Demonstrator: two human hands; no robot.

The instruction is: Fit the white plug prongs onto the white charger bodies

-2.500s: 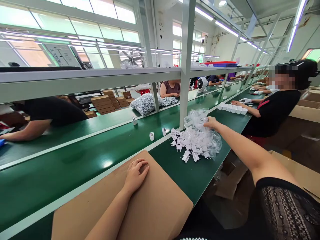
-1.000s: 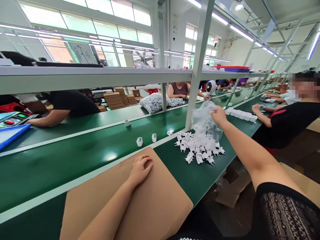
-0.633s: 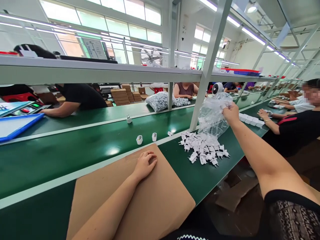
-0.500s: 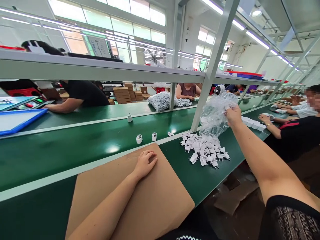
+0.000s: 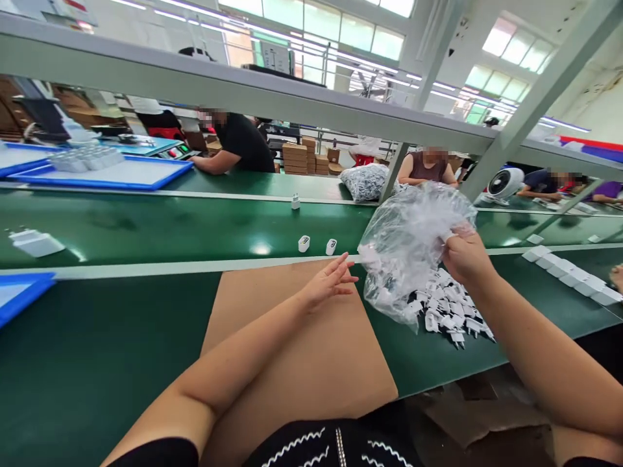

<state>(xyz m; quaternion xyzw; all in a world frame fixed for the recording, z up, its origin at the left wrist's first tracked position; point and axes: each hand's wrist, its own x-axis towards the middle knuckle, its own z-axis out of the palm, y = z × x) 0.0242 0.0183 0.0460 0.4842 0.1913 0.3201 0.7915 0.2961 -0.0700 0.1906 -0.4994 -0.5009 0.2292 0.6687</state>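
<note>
Closed on the gathered top of a clear plastic bag (image 5: 399, 253), my right hand (image 5: 464, 253) holds it up above the bench. Some white pieces show through the lower part of the bag. Behind and below it lies a heap of white plug housings (image 5: 452, 305), partly hidden by the bag. My left hand (image 5: 331, 285) is raised over the far part of a brown cardboard sheet (image 5: 292, 363), fingers stretched out and apart, with nothing in it. Just beyond those fingers, two small white charger pieces (image 5: 304, 244) stand on the green belt.
More white plugs (image 5: 36, 242) stand on the belt. Blue-rimmed trays (image 5: 160, 178) are at the left. A slanted grey post (image 5: 540, 97) and shelf beam (image 5: 272, 107) cross ahead. White boxes (image 5: 569, 272) line the right side. Co-workers sit across the belt; another person's hand shows at the right edge.
My right hand has brought the bag leftward, nearer my left hand. My left hand has lifted from the cardboard and spread its fingers. The view has turned left.
</note>
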